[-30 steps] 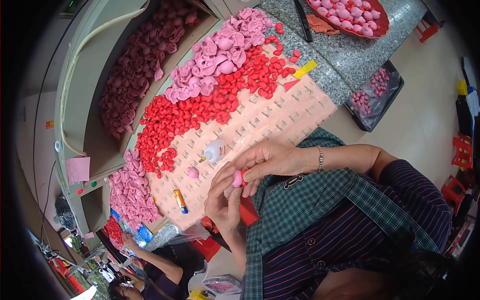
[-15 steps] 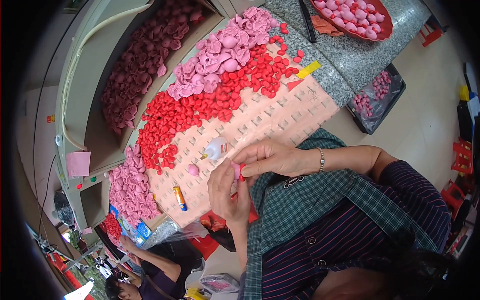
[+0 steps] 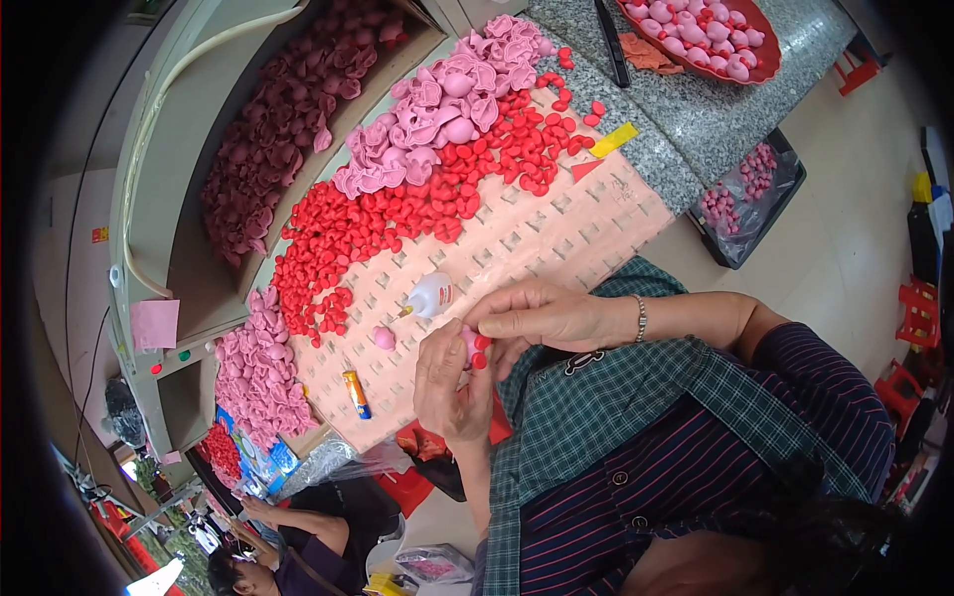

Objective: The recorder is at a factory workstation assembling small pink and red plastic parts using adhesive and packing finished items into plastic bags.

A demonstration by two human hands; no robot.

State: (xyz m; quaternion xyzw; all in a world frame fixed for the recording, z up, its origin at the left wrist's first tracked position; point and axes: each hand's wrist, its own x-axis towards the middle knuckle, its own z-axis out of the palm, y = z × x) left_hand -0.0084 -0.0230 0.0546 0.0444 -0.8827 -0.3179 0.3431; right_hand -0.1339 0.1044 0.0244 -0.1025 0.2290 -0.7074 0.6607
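Note:
My left hand [image 3: 449, 382] pinches a small pink rounded piece [image 3: 469, 343] with two red bits on its side. Close against it, my right hand [image 3: 542, 316] has thumb and fingers drawn together at the upper edge of the piece; whatever lies between those fingertips is hidden. On the peach mat [image 3: 373, 392] just beyond stands a white squeeze bottle [image 3: 431, 295] with a narrow tip, lying tilted. A loose pink ball [image 3: 384, 338] sits by its tip. Nearer the mat's left end lies a small yellow-and-blue tube [image 3: 357, 393].
Red bits [image 3: 397, 214] spread across the mat's far side, behind them pink shells [image 3: 437, 109], with another pink heap [image 3: 263, 372] at left. A red bowl [image 3: 767, 62] of pink pieces stands on the granite top [image 3: 686, 129]. A co-worker [image 3: 308, 546] sits at lower left.
My right thumb has come off the red bit and drawn back toward the upper edge of the pink piece. Two red bits now show. The co-worker's arm has shifted.

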